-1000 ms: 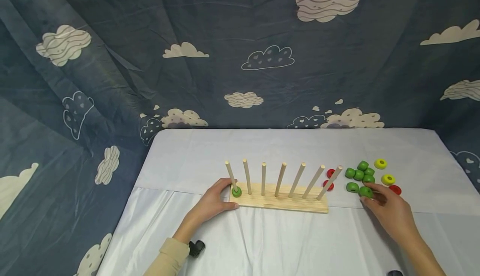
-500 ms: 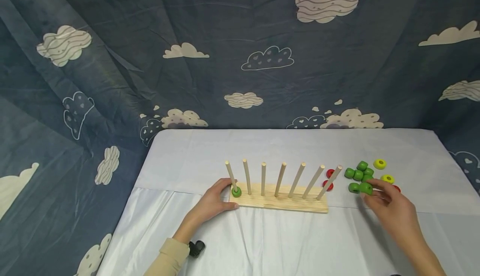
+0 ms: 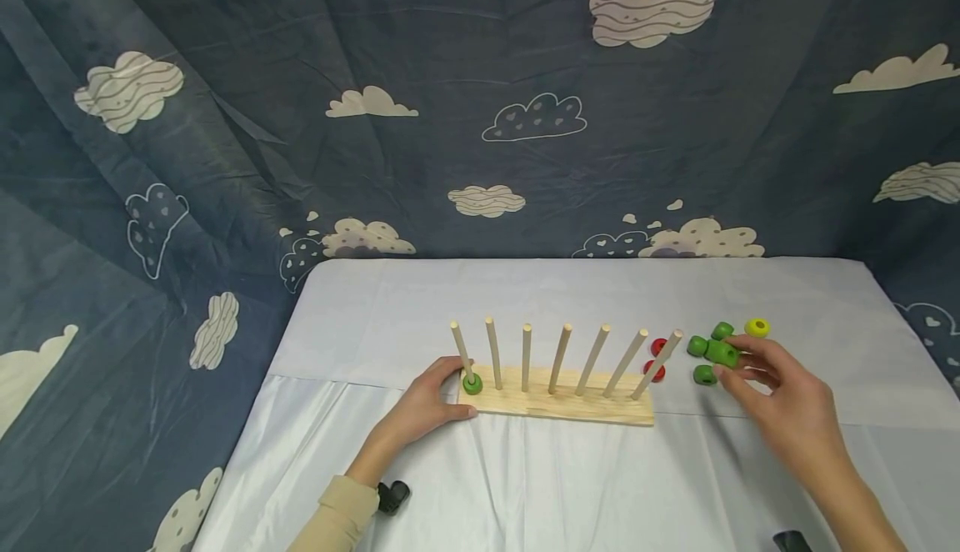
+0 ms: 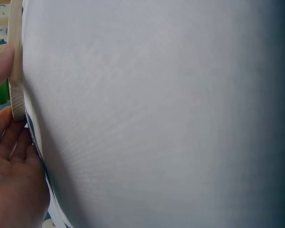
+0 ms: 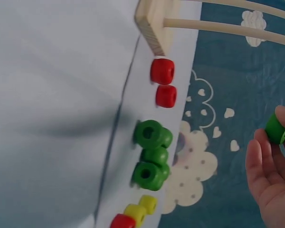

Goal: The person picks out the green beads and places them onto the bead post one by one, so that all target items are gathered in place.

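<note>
My left hand point(image 3: 423, 406) grips the left end of a wooden peg board point(image 3: 558, 408), thumb at the front edge and fingers round the end. Several upright pegs point(image 3: 527, 358) stand in a row on it. One green bead point(image 3: 472, 383) sits low on the leftmost peg. Thumb and fingers of my right hand point(image 3: 795, 406) pinch another green bead point(image 5: 274, 129), raised off the table. Behind and beside it lie several loose green beads point(image 3: 704, 375); the right wrist view shows them clustered point(image 5: 149, 133), holes visible on some.
Two red beads point(image 3: 654, 371) lie just behind the board's right end. A yellow bead point(image 3: 757, 327) is beyond my right hand; the right wrist view shows two yellow beads point(image 5: 135, 214) and a red bead point(image 5: 122, 221) there. A dark cloud-patterned cloth point(image 3: 532, 185) hangs behind the table.
My right hand has lifted the green bead from the table and moved slightly up and left, now covering part of the bead group. The left hand and board stay in place.
</note>
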{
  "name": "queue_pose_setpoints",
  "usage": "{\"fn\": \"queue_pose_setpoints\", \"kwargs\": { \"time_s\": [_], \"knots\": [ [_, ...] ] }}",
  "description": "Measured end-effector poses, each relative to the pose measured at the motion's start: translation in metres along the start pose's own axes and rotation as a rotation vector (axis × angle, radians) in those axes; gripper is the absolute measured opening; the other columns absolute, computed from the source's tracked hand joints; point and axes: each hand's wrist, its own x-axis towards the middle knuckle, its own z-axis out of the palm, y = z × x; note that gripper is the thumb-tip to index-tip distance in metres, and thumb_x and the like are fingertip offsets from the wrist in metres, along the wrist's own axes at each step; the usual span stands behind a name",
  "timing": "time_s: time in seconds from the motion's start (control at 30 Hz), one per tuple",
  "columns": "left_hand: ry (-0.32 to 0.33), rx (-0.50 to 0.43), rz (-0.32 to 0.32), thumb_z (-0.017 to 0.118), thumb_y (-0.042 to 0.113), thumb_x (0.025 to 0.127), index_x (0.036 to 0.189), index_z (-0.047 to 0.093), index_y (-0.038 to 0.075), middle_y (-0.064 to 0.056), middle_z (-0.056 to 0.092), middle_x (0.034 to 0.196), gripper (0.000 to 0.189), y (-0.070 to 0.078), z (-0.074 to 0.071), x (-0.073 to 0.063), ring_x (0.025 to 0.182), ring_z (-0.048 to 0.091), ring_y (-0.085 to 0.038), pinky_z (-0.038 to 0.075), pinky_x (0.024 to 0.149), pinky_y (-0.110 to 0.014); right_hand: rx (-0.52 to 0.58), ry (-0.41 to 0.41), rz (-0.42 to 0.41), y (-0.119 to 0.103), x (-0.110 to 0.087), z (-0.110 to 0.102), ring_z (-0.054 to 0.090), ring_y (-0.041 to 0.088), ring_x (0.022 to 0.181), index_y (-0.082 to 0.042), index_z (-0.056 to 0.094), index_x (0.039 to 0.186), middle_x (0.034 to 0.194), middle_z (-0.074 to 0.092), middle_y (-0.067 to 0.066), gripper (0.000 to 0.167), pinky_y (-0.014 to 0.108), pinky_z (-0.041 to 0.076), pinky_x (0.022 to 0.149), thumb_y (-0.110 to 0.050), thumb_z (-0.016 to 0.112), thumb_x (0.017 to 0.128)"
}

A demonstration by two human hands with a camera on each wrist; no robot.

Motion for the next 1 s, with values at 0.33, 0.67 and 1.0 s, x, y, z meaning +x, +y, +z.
{"fn": "queue_pose_setpoints", "kwargs": {
  "time_s": [0.33, 0.67, 1.0],
  "knots": [
    [-0.004, -0.002, -0.005, 0.084, 0.029, 0.079, 0.141, 0.052, 0.017, 0.002, 0.048, 0.143, 0.071, -0.003, 0.001, 0.001, 0.140, 0.036, -0.023, 0.029, 0.114, -0.046, 0.032, 0.039, -0.055, -0.015, 0.007, -0.009, 0.049, -0.004, 0.096, -0.014, 0.060, 0.133, 0.119, 0.060, 0.002, 0.046, 0.003, 0.035, 0.076, -0.017, 0.075, 0.089],
    [-0.008, 0.000, -0.012, 0.085, 0.028, 0.078, 0.141, 0.052, 0.018, 0.005, 0.048, 0.143, 0.071, -0.002, 0.001, 0.001, 0.140, 0.034, -0.021, 0.028, 0.115, -0.044, 0.064, 0.068, -0.143, -0.031, 0.015, -0.018, 0.051, -0.002, 0.096, -0.016, 0.062, 0.132, 0.121, 0.058, 0.001, 0.049, -0.003, 0.033, 0.083, -0.010, 0.077, 0.086],
    [-0.001, -0.009, 0.005, 0.084, 0.030, 0.079, 0.140, 0.052, 0.017, 0.003, 0.048, 0.143, 0.070, -0.001, 0.000, 0.000, 0.140, 0.035, -0.024, 0.028, 0.114, -0.047, 0.131, 0.108, -0.227, -0.052, 0.020, -0.028, 0.051, -0.003, 0.100, -0.015, 0.062, 0.133, 0.120, 0.057, 0.000, 0.055, 0.001, 0.038, 0.087, 0.003, 0.076, 0.083]
  ]
}}
